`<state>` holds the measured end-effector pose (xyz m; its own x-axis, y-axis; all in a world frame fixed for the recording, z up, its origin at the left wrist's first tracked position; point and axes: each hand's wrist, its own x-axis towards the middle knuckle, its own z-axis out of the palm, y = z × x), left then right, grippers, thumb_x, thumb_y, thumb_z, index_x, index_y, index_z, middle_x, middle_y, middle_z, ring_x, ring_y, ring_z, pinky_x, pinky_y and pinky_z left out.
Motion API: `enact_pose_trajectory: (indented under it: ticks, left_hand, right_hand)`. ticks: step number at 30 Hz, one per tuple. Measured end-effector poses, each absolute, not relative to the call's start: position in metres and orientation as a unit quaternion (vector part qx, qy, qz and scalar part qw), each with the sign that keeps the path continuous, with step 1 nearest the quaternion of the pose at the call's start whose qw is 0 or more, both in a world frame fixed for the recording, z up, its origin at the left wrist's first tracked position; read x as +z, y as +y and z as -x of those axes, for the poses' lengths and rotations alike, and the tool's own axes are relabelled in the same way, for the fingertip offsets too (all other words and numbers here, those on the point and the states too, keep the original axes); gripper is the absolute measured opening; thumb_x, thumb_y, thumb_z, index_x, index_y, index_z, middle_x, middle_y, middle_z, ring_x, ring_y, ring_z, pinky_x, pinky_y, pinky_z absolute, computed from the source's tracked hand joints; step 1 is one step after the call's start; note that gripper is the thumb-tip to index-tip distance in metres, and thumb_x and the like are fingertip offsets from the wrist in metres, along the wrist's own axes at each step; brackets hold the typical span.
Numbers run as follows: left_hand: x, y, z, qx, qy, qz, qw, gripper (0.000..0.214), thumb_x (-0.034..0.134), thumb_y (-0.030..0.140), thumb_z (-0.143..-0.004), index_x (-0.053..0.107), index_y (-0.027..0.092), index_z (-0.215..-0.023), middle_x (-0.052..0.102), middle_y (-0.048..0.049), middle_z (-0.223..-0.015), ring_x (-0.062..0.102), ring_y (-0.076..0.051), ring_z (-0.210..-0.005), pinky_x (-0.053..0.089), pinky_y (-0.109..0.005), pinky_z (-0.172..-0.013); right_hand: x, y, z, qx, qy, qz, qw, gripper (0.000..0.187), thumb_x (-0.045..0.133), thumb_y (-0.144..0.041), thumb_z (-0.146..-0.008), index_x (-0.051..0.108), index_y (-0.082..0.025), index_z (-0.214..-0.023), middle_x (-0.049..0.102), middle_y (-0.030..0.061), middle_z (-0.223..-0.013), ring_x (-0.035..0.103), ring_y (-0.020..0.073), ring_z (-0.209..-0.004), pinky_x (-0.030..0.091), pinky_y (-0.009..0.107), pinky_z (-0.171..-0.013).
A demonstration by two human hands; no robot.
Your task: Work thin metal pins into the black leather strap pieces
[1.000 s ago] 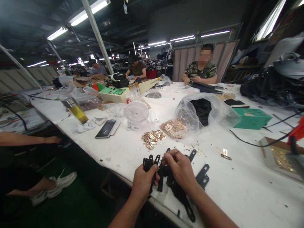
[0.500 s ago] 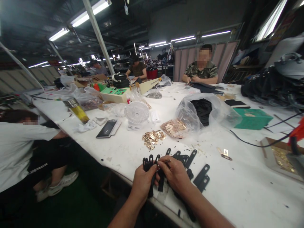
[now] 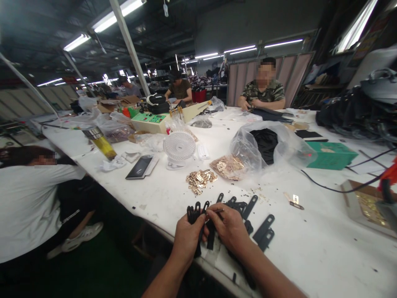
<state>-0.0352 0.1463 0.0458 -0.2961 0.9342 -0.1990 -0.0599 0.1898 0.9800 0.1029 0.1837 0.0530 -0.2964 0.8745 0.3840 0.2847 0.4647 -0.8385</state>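
Observation:
My left hand (image 3: 187, 234) is closed around several black straps (image 3: 194, 212), whose slotted ends stick up above the fingers. Right beside it, my right hand (image 3: 228, 225) pinches a thin, dark, pointed tool (image 3: 218, 210) against the strap at my left fingertips. Most of that tool is covered by the fingers, so its kind is unclear. More black straps (image 3: 263, 229) lie under and to the right of my right hand. Beyond the hands sits a pile of gold metal plates (image 3: 201, 180) with slots, next to a clear bag of similar plates (image 3: 228, 166).
A white fan (image 3: 179, 150), a black phone-like item (image 3: 141, 167) and a tilted bottle (image 3: 101, 142) stand to the left. A plastic bag with black material (image 3: 263, 145), a green box (image 3: 331, 155) and a carton of gold pieces (image 3: 366, 207) are rightward. Co-workers sit around the table.
Both my hands keep almost the same pose and place. At the left, the person in the white shirt has leaned further to the right.

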Motion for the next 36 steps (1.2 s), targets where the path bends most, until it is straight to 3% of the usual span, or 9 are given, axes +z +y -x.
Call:
enact_pose_trajectory:
  ticks: [6, 13, 20, 29, 36]
  left_hand:
    - [0.0487, 0.1469, 0.0352, 0.520, 0.614, -0.369, 0.465, 0.033, 0.070, 0.043, -0.079, 0.067, 0.010, -0.087, 0.061, -0.0008, -0.049, 0.051, -0.012, -0.038, 0.040, -0.021, -0.039]
    - [0.0464, 0.1454, 0.0360, 0.509, 0.613, -0.388, 0.463, 0.031, 0.070, 0.039, -0.078, 0.069, 0.010, -0.089, 0.062, -0.0006, -0.049, 0.052, -0.013, -0.039, 0.041, -0.021, -0.041]
    - [0.0469, 0.1440, 0.0351, 0.519, 0.623, -0.384, 0.442, 0.029, 0.070, 0.041, -0.078, 0.066, 0.012, -0.077, 0.064, -0.0029, -0.053, 0.054, -0.013, -0.041, 0.043, -0.022, -0.043]
    - [0.0472, 0.1459, 0.0343, 0.493, 0.618, -0.400, 0.465, 0.029, 0.071, 0.040, -0.076, 0.067, 0.012, -0.082, 0.063, -0.0018, -0.051, 0.052, -0.013, -0.040, 0.041, -0.022, -0.041]
    - [0.0432, 0.1455, 0.0375, 0.481, 0.609, -0.414, 0.475, 0.032, 0.070, 0.045, -0.078, 0.064, 0.014, -0.076, 0.061, -0.0012, -0.051, 0.052, -0.013, -0.040, 0.040, -0.022, -0.041]
  right_hand:
    - [0.0437, 0.1851, -0.0990, 0.317, -0.735, 0.393, 0.453, 0.017, 0.055, -0.022, -0.094, 0.072, -0.022, -0.092, 0.073, 0.0004, -0.088, 0.068, 0.0157, -0.081, 0.047, 0.022, -0.075]
    - [0.0435, 0.1871, -0.1007, 0.324, -0.717, 0.431, 0.443, 0.018, 0.061, -0.030, -0.093, 0.074, -0.023, -0.082, 0.072, -0.0012, -0.075, 0.068, 0.0150, -0.071, 0.047, 0.023, -0.068]
    - [0.0434, 0.1854, -0.1032, 0.380, -0.712, 0.376, 0.454, 0.022, 0.055, -0.021, -0.093, 0.073, -0.024, -0.105, 0.074, 0.0030, -0.100, 0.068, 0.0183, -0.091, 0.051, 0.028, -0.085]
    - [0.0465, 0.1873, -0.1052, 0.264, -0.722, 0.479, 0.423, 0.020, 0.063, -0.036, -0.091, 0.073, -0.024, -0.078, 0.073, -0.0002, -0.072, 0.068, 0.0166, -0.067, 0.044, 0.023, -0.062]
    - [0.0480, 0.1876, -0.1061, 0.314, -0.730, 0.435, 0.423, 0.019, 0.058, -0.029, -0.094, 0.072, -0.023, -0.084, 0.073, 0.0003, -0.078, 0.068, 0.0164, -0.073, 0.047, 0.024, -0.069]
